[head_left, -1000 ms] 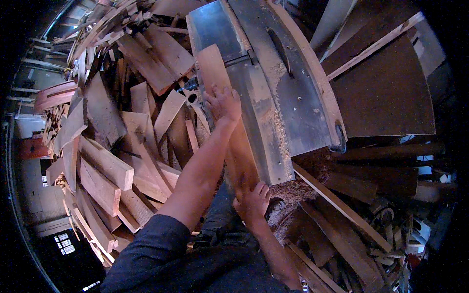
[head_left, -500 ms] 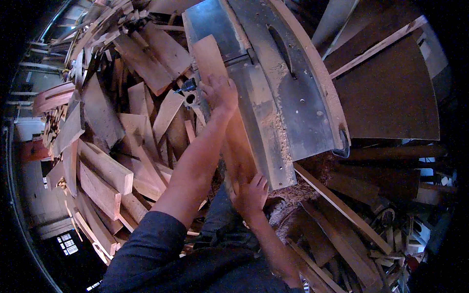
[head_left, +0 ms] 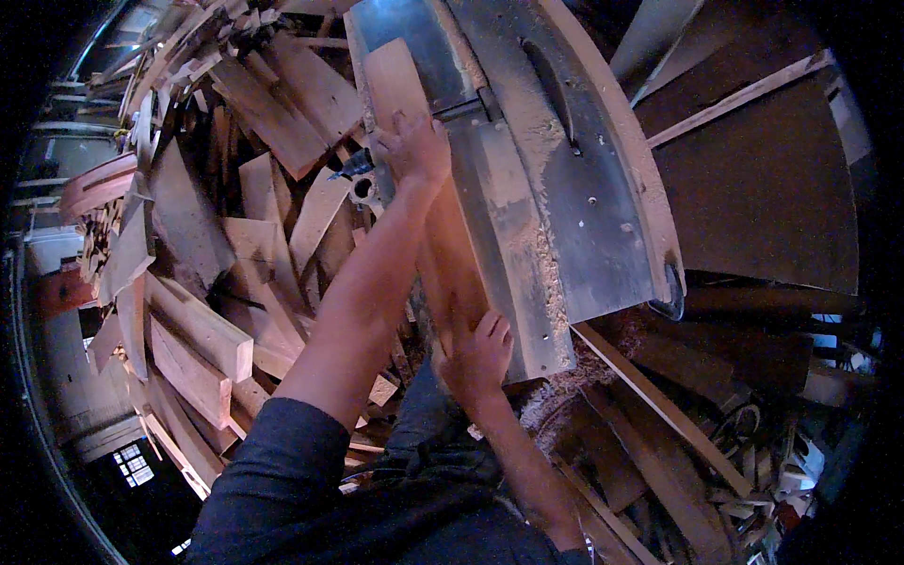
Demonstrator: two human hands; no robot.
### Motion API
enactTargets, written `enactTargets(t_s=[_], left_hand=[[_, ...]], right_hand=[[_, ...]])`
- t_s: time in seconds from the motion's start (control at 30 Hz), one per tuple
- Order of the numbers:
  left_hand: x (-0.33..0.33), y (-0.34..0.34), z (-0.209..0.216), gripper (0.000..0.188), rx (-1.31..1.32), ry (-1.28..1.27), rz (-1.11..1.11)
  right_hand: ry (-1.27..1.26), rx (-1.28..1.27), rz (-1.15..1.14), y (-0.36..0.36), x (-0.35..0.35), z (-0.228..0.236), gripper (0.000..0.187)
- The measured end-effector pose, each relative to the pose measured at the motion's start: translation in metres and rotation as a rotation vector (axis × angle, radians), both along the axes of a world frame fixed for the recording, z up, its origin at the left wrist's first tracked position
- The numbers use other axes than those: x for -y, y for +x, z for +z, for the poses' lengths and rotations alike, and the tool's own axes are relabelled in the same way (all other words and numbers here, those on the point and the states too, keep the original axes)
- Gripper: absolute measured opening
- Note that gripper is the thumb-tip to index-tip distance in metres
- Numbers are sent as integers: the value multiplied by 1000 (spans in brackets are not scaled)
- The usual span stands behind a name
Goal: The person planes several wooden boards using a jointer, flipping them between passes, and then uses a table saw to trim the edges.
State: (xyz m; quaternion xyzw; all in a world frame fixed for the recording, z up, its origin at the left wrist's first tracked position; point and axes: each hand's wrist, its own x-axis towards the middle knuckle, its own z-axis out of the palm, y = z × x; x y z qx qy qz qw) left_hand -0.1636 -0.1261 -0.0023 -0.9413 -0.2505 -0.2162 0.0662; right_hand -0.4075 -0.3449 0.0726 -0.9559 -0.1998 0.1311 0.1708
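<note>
A long wooden board point(head_left: 450, 250) lies lengthwise along the left side of a metal machine table point(head_left: 489, 207), which looks like a jointer's. My left hand point(head_left: 414, 151) presses on the far part of the board from above, its fingers spread over the face. Closer to my body, my right hand point(head_left: 478, 356) holds the board's near end, fingers curled around it. The board's far end reaches past a dark slot across the table, and both palms hide parts of its surface.
A narrow blade slot point(head_left: 551, 94) opens in the sawdust-strewn right half of the machine. Just left of the table sticks out a round metal fitting point(head_left: 363, 189). Stacked offcuts point(head_left: 202, 330) crowd the left side. A large brown sheet point(head_left: 763, 179) leans at the right.
The board has slid a little farther away along the machine table. Both hands have travelled forward with it, keeping their contact. The view has shifted slightly.
</note>
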Motion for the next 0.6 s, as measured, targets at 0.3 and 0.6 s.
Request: enactTargets(t_s=[0.3, 0.6], left_hand=[[-31, 41, -13, 36, -37, -86, -28], [-52, 75, -11, 39, -125, -47, 109]], right_hand=[[73, 0, -57, 34, -22, 0, 74], [67, -203, 11, 66, -43, -2, 74]])
